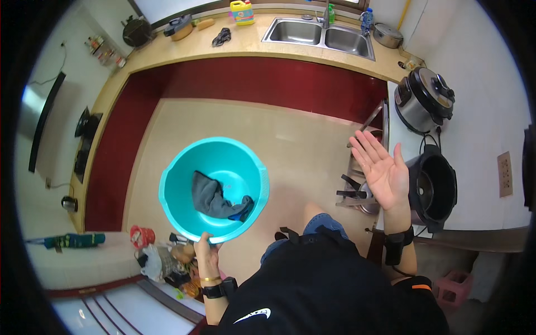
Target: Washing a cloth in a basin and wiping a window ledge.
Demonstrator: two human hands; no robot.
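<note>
A turquoise plastic basin hangs above the floor at the left of the head view. My left hand is closed on its near rim, with the thumb over the edge. Inside the basin lies a crumpled dark grey cloth with a blue patch at one end. My right hand is raised, palm up with fingers stretched out, and holds nothing. It is nearest to an open black cooker pot on the white counter and to the pans on the rack below.
Along the far counter are a double steel sink, a yellow jug, a black bag and a lidded pot. A pressure cooker stands at right. Bags and a red bucket sit at lower left.
</note>
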